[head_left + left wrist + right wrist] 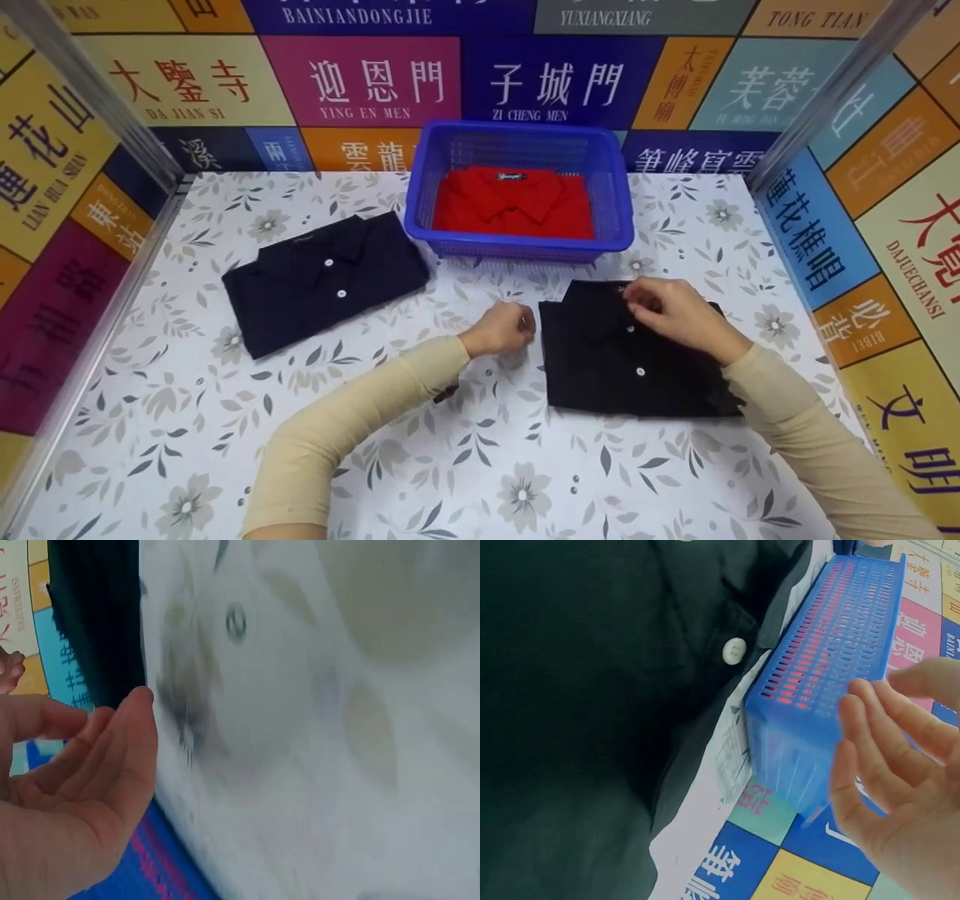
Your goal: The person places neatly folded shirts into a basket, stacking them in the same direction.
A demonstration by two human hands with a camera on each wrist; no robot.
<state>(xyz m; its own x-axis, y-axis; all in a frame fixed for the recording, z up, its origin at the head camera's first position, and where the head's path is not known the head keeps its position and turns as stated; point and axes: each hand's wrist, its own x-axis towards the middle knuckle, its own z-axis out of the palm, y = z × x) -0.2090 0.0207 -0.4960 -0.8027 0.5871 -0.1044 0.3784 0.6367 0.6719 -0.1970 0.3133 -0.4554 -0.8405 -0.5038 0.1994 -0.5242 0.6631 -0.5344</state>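
Note:
A folded black polo shirt (592, 379) with white buttons lies on the right side of the table, its collar toward the back. Over its collar and upper right part is my right hand (679, 313), fingers loosely bent and nothing between them; the right wrist view shows the same hand (900, 757) with the fingers apart from the cloth. Just left of that shirt, my left hand (501, 330) hovers low over the table with relaxed, slightly curled fingers and holds nothing. To its left lies a second folded dark navy shirt (300, 300), set at an angle, with two white buttons showing.
A blue plastic basket (517, 246) stands at the back centre, with a folded red shirt (514, 217) inside. The table (420, 480) has a white floral cover. Panels with coloured printed blocks (375, 82) enclose the back and both sides.

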